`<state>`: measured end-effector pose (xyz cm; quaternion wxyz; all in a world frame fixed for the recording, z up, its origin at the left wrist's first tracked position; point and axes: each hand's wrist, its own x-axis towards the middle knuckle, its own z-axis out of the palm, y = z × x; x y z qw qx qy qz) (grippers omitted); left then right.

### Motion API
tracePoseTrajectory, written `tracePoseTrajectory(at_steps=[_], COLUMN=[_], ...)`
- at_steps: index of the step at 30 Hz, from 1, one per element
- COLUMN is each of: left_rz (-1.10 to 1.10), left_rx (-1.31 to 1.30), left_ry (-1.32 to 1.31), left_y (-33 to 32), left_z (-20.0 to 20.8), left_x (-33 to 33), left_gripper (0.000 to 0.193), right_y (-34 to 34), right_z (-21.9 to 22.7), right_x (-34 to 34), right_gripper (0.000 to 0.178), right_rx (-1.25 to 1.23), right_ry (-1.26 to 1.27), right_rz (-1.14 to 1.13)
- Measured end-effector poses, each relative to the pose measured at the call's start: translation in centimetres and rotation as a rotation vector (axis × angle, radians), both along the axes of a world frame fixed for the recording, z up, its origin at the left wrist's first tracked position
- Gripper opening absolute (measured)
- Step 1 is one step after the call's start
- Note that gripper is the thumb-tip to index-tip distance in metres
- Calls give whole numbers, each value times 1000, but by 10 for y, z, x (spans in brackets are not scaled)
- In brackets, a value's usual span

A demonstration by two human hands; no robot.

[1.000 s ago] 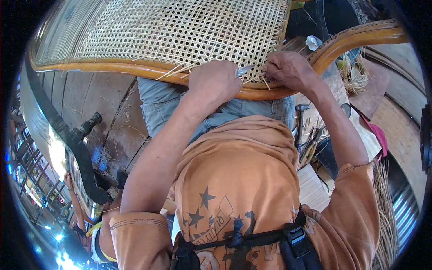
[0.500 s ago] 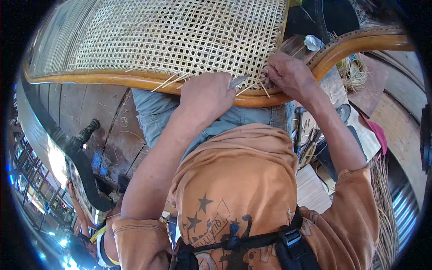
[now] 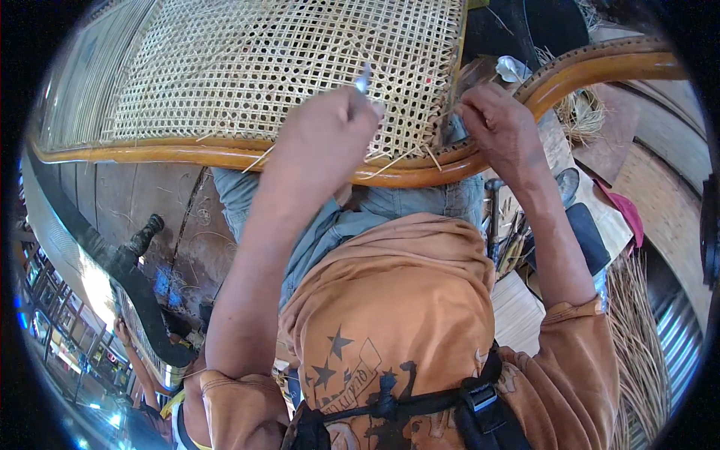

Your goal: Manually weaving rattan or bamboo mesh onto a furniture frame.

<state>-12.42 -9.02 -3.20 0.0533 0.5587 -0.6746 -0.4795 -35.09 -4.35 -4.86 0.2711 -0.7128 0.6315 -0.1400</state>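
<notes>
A woven cane panel [image 3: 300,67] is set in a curved, glossy brown wooden frame [image 3: 180,153] that lies across my lap. Over the panel's near part, my left hand [image 3: 322,127] is closed on a short pointed metal blade [image 3: 364,78], its tip turned away from me and its handle hidden in my fist. My right hand [image 3: 501,129] is at the panel's near right corner, where the frame bends; its fingers are pinched together, and what they hold is hidden. Loose cane ends [image 3: 390,165] stick out over the frame's near edge between my hands.
The frame's curved arm [image 3: 600,71] sweeps off to the right. Hand tools [image 3: 514,247] and a dark flat pad [image 3: 586,234] lie by my right forearm, with a bundle of cane strands [image 3: 637,330] beyond. At lower left, another person's arm [image 3: 135,360] touches a second woven piece.
My left hand has lifted back from the frame's edge, and the blade has swung from pointing right to pointing away. My right hand has shifted slightly right. The panel sits a little lower left.
</notes>
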Motion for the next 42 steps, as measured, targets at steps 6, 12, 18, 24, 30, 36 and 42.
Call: tracePoseTrajectory(at_steps=[6, 12, 18, 24, 30, 36, 42], left_rz=[374, 128, 152, 67, -7, 319, 268], left_rx=[377, 357, 394, 481, 521, 274, 250], left_ry=[497, 366, 270, 201, 192, 250, 237], left_y=[-13, -22, -8, 9, 3, -9, -14], left_z=[19, 59, -11, -26, -33, -33, -28], left_x=[-43, -97, -53, -53, -55, -46, -32], left_gripper=[36, 58, 39, 22, 23, 21, 23], right_y=[10, 29, 60, 78, 75, 74, 72], right_z=[17, 19, 15, -2, -5, -6, -8], right_x=[5, 22, -7, -21, -15, -14, -13], right_gripper=[18, 30, 30, 28, 27, 27, 25], right_rx=[-80, 232, 197, 173, 73, 69, 37], right_ry=[-248, -1176, -1020, -971, -936, -868, -900], right_rz=[-328, -359, -693, -738, -706, -692, -736])
